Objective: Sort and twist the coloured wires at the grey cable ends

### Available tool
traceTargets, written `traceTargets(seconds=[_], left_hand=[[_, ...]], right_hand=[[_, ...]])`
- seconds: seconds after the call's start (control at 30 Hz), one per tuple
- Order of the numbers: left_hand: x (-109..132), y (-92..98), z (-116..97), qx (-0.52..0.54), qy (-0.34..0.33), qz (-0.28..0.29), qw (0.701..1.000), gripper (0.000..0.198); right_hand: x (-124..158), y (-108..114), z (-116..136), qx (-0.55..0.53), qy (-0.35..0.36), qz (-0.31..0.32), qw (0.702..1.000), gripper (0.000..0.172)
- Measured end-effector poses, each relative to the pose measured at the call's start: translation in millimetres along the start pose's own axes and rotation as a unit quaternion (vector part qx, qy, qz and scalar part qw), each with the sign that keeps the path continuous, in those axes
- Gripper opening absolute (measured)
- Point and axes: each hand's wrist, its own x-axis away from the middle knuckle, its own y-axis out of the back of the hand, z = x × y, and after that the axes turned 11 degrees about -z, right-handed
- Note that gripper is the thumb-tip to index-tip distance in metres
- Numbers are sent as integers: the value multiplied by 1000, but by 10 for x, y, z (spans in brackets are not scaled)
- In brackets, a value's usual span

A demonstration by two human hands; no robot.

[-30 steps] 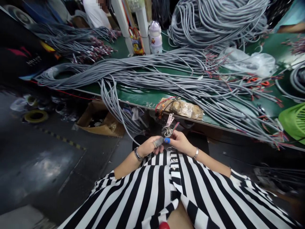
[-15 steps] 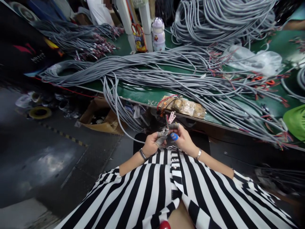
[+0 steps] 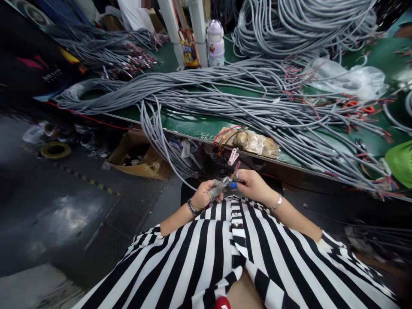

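Note:
My left hand (image 3: 206,194), its fingertips wrapped in grey tape, is closed around the end of a grey cable (image 3: 185,182) in front of my lap. Thin coloured wires (image 3: 237,168), red and green among them, stick up from that end. My right hand (image 3: 254,185), with blue on the thumb tip and tape on a finger, pinches these wires right beside the left fingertips. Just beyond the hands, a pink clothespin (image 3: 233,156) hangs near the table edge, apart from my fingers.
Long bundles of grey cable (image 3: 206,101) lie across the green table (image 3: 189,128). At its front edge sits a taped cardboard piece (image 3: 254,142). A bottle (image 3: 215,45) and a plastic bag (image 3: 350,79) stand farther back. An open carton (image 3: 141,165) is on the floor.
My right hand has turned and shifted slightly right, now pinching the coloured wires, which lean to the right. The left hand keeps its hold on the cable end.

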Motion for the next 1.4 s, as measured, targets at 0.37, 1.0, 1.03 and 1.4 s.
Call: traceTargets(seconds=[0.37,1.0,1.03,1.4], left_hand=[[-63,-2,99,79,27,19,996,48],[-127,12,64,164,23,-55,985,45],[-130,14,57,174,23,-58,983,43],[-111,34,12,120,8,-81,989,41]], right_hand=[[49,-138,-33,-167,-120,-92,974,13],[60,-255,-95,-470,-347,22,811,33],[57,-260,-99,-451,-335,20,827,34],[63,-152,-378,-9,-180,42,983,18]])
